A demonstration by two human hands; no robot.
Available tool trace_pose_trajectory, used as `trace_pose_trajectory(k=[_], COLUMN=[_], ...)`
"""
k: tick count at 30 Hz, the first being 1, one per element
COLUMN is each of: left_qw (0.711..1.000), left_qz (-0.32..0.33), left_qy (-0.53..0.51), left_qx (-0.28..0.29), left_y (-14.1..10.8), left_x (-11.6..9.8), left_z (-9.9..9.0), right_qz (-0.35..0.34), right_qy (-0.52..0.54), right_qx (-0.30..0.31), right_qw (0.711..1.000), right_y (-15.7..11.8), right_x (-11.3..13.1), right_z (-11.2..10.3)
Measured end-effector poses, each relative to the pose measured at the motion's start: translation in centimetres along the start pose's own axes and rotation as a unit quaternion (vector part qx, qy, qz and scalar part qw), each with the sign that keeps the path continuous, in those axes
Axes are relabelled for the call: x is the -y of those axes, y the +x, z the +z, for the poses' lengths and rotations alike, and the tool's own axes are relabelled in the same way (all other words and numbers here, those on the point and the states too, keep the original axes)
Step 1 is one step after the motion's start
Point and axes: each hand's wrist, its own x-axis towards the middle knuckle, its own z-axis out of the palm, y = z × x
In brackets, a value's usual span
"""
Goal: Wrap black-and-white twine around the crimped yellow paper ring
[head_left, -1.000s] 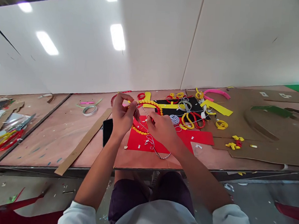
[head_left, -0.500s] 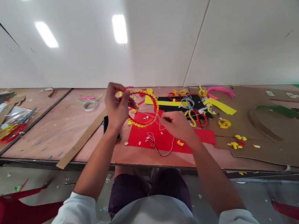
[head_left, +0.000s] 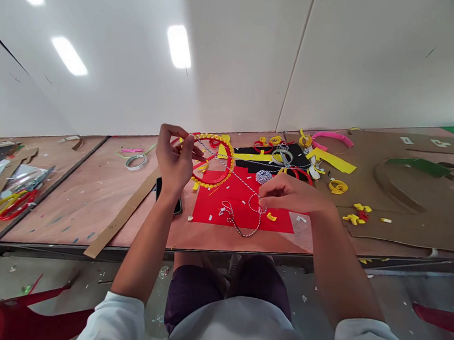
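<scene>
- Head view, looking down on a plywood workbench point(head_left: 71, 194): the left hand point(head_left: 175, 155) has its thumb and fingers closed on the upper-left edge of a red hoop lined with yellow beads point(head_left: 210, 185). It holds the hoop up off the bench, seemingly so the strands crossing it stay free.
- The right hand point(head_left: 291, 193), at 3 o'clock from the hoop, pinches black-and-white twine point(head_left: 242, 229) between thumb and forefinger, almost fully closed. The pinch seems to keep one strand taut, while a slack length curls on a red sheet point(head_left: 243, 213).
- A ball of twine point(head_left: 263, 177) sits at 10 o'clock from the right hand, on a black sheet point(head_left: 259, 164), with red-handled scissors point(head_left: 303, 175) near 1 o'clock.
- A phone point(head_left: 158, 188) lies at 7 o'clock from the left hand, and a roll of tape point(head_left: 136, 162) at 9 o'clock.
- Far off at 9 o'clock, a clear plastic bag point(head_left: 18, 172) appears to hold metal-bladed scissors; its other contents are hard to tell.
</scene>
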Motion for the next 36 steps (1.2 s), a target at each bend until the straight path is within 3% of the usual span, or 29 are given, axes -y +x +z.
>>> trace_pose_trajectory(k=[8, 14, 19, 22, 25, 27, 29, 32, 36], left_qw=[0.999, 0.995, 0.988, 0.986, 0.984, 0.983, 0.981, 0.979, 0.977], left_qz=[0.008, -0.026, -0.061, -0.075, -0.075, -0.074, -0.071, -0.069, -0.067], left_qy=[-0.024, -0.077, -0.122, -0.127, -0.137, -0.141, -0.143, -0.15, -0.158], left_qx=[0.035, 0.06, 0.078, 0.082, 0.087, 0.095, 0.107, 0.12, 0.126], left_y=[-0.3, -0.7, -0.9, -1.0, -1.2, -1.4, -1.7, -2.0, -2.3], left_x=[0.5, 1.3, 2.2, 2.7, 3.2, 3.4, 3.5, 3.4, 3.2], left_z=[0.4, 1.5, 2.0, 2.1, 2.1, 2.1, 2.2, 2.2, 2.2], right_qz=[-0.01, 0.021, 0.045, 0.015, -0.021, -0.036, -0.037, -0.014, -0.022], right_qy=[0.005, -0.071, -0.139, -0.131, -0.11, -0.105, -0.141, -0.23, -0.291], right_qx=[0.129, 0.15, 0.064, 0.001, -0.17, -0.291, -0.357, -0.372, -0.355], right_qw=[0.992, 0.986, 0.987, 0.991, 0.979, 0.95, 0.923, 0.899, 0.888], right_y=[-0.2, 1.2, 2.6, 3.2, 3.8, 4.2, 4.7, 5.3, 5.5], right_x=[0.1, 0.8, 0.2, -0.4, -0.9, -1.4, -1.8, -2.5, -3.1], right_z=[-0.5, 1.0, 1.2, 1.1, 1.6, 2.2, 2.9, 3.7, 4.3])
